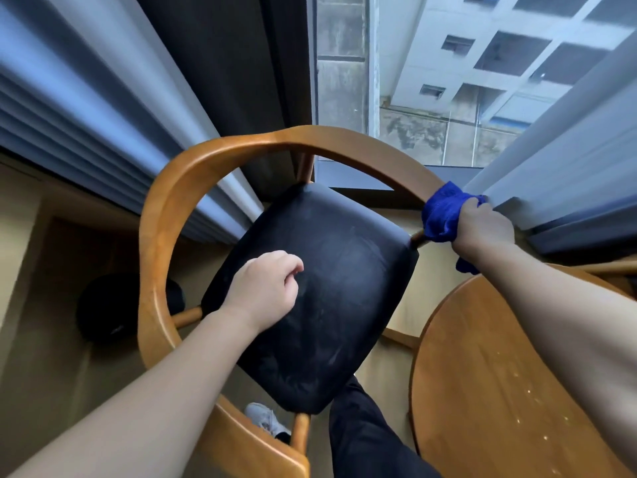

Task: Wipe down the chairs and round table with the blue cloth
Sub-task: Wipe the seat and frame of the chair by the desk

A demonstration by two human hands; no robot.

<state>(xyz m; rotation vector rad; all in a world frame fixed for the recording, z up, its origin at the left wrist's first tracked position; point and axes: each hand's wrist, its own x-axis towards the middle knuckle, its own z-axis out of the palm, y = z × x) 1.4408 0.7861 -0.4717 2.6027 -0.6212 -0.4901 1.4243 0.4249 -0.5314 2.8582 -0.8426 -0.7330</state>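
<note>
A wooden chair with a curved armrest rail [179, 188] and a black padded seat [331, 288] fills the middle of the view. My right hand [482, 225] grips the blue cloth [443, 212], which is wrapped over the right end of the rail. My left hand [267, 291] hovers over the seat's left part with its fingers loosely curled and nothing in them. The round wooden table [499, 391] lies at the lower right, partly under my right forearm.
A window [431, 81] with pale curtains on both sides stands behind the chair. A dark round object [103, 305] sits on the floor at the left. My dark trouser leg [365, 429] and grey shoe [265, 419] show below the seat.
</note>
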